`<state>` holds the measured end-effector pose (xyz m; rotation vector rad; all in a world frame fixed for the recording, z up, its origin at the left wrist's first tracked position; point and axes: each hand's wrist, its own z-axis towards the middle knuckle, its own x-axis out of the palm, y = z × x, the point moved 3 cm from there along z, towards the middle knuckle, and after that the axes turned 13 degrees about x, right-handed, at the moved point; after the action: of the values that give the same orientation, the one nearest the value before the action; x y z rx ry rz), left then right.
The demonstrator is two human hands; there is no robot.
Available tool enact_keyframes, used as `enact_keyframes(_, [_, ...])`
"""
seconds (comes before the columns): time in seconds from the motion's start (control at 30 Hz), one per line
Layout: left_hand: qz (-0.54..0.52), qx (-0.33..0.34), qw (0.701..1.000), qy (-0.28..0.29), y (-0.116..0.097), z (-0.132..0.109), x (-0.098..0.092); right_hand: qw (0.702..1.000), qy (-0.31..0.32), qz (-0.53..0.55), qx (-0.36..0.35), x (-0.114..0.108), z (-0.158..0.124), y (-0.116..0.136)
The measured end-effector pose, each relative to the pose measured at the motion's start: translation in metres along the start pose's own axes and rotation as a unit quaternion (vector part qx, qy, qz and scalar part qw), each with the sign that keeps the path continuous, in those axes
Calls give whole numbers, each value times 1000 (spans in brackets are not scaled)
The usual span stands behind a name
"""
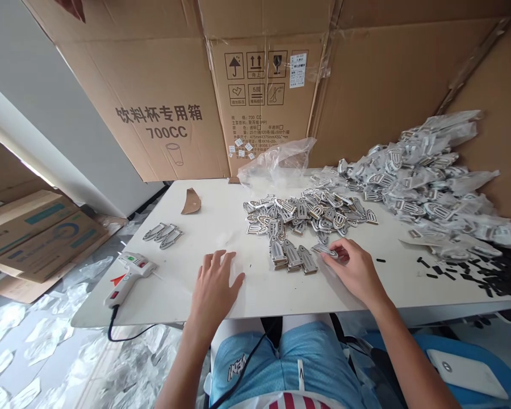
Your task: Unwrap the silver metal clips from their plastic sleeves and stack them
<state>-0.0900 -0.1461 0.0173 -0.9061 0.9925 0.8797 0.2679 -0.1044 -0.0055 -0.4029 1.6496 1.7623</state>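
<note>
My left hand (215, 284) lies on the white table (174, 292) with its fingers spread and nothing in them. My right hand (353, 270) pinches a grey arch-shaped piece (325, 250) between thumb and fingers, just above the tabletop. Directly left of it, similar grey pieces lie side by side in a row (293, 257), the leftmost ones stacked. Behind the row spreads a loose heap of the same pieces (306, 210), their outlines light with dark edges.
A glue gun (130, 278) with a cord lies at the left edge, near several metal frames (164, 234). Bagged pieces (426, 182) pile up at the right, behind small black strips (494, 275). Cardboard (162, 74) walls the back, with a clear plastic bag (279, 165) before it.
</note>
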Motion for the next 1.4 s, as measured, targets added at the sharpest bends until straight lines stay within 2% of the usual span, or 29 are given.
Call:
enact_keyframes(0.17, [-2,-4,999,-45,4,9,9,995,-8,87,53,-8,-2,8])
enact_keyframes(0.4, [10,27,999,-38,6,16,18,989,-36,132,53,-18,-5,17])
enact_keyframes(0.67, [-86,-3,993,-75,10,20,14,979,-18,205,-3,-17,-10,26])
enact_keyframes(0.9, [-165,-19,979,-114,9,21,12,967,7,248,-50,-20,-19,39])
enact_keyframes(1.0, [-204,-46,968,-137,9,20,9,963,24,259,-71,-21,-24,45])
enact_keyframes(1.17, [-295,-90,935,-173,10,21,5,959,52,263,-89,-19,-31,55])
enact_keyframes(1.27, [-367,-119,901,-200,11,21,5,958,64,265,-92,-18,-34,59])
enact_keyframes(1.33, [-457,-147,852,-212,11,21,5,957,74,264,-97,-17,-35,60])
enact_keyframes(1.4, [-575,-176,773,-204,7,20,4,956,85,263,-98,-16,-36,61])
